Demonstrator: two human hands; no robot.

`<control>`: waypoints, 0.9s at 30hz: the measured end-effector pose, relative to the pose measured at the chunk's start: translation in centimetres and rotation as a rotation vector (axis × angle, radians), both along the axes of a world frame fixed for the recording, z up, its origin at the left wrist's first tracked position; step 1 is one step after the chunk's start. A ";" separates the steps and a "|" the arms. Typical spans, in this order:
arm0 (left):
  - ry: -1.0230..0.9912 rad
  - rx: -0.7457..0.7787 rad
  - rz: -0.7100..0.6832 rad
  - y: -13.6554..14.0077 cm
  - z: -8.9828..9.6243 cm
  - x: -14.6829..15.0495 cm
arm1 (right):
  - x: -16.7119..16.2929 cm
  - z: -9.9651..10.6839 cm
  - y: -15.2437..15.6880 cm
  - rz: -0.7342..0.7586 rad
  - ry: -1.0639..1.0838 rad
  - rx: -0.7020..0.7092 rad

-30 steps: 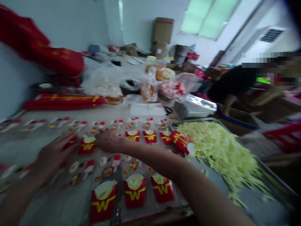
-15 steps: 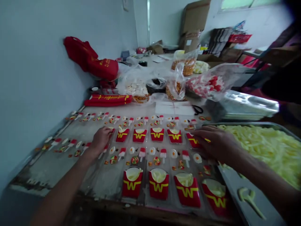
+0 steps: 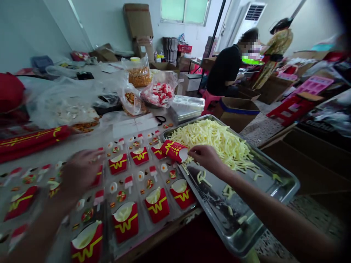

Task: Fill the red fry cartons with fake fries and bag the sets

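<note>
At the left rim of a metal tray point(image 3: 274, 170), my right hand point(image 3: 204, 157) has its fingers closed at the white open end of a small red fries carton point(image 3: 173, 149), which lies tilted on its side. Toy-like pale yellow fries point(image 3: 208, 137) are heaped in the tray beside that hand. My left hand point(image 3: 80, 171), smeared by motion, hovers over the rows of red cartons with yellow marks; its fingers do not show clearly. Near it lies a filled carton point(image 3: 117, 163) on clear plastic, with small egg, popsicle point(image 3: 128, 182) and burger pieces around it.
Plastic bags of small pieces point(image 3: 159, 91) stand along the back of the table, near black-handled scissors point(image 3: 160, 119) and a stack of shiny trays point(image 3: 189, 106). Folded red cloth point(image 3: 33, 140) lies left. Two other people point(image 3: 225, 67) are farther back, among cardboard boxes point(image 3: 236, 113).
The view has swung right, showing more of the tray and the room. My right hand is now at the tray's rim with a tilted carton; my left hand has shifted over the rows.
</note>
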State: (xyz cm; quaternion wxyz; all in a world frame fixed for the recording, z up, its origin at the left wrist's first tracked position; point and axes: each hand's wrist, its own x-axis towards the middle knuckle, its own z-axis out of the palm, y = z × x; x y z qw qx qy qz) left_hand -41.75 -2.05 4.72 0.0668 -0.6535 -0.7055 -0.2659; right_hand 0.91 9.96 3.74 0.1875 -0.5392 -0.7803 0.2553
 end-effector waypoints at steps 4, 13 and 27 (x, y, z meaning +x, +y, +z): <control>0.170 -0.133 -0.643 10.5 -1.3 13.9 | -3.1 -2.3 0.5 0.011 0.175 -0.206; 0.204 -0.368 -0.875 17.6 -2.5 19.0 | -0.8 -0.7 0.2 -0.086 0.297 -0.188; -0.161 -0.271 -0.387 8.8 1.9 29.5 | 14.3 7.4 -2.3 0.189 -0.211 0.049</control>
